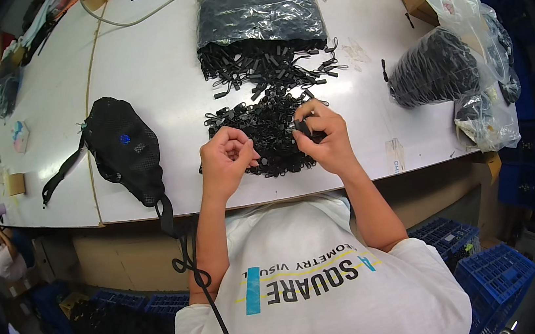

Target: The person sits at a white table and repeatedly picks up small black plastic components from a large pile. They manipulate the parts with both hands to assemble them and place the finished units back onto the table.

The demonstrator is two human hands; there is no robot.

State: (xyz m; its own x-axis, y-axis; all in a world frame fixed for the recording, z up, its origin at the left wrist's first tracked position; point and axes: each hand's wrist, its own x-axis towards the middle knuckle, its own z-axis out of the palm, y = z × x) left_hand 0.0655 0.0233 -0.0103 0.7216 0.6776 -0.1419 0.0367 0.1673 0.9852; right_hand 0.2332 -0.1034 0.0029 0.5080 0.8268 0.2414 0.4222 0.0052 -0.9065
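Smooth white table [167,66], heaped black looped pulls [269,139].

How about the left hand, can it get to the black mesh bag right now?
Probably yes. The bag lies on the left hand's own side, and only white tabletop shows between them, so nothing seems to block a sideways reach.

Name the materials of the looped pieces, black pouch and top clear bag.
Looped pieces: matte, probably plastic or rubber with cord loops, by solid ends and thin strands. Black pouch: dull, likely synthetic mesh, by see-through weave. Top clear bag: glossy plastic film, by creased highlights.
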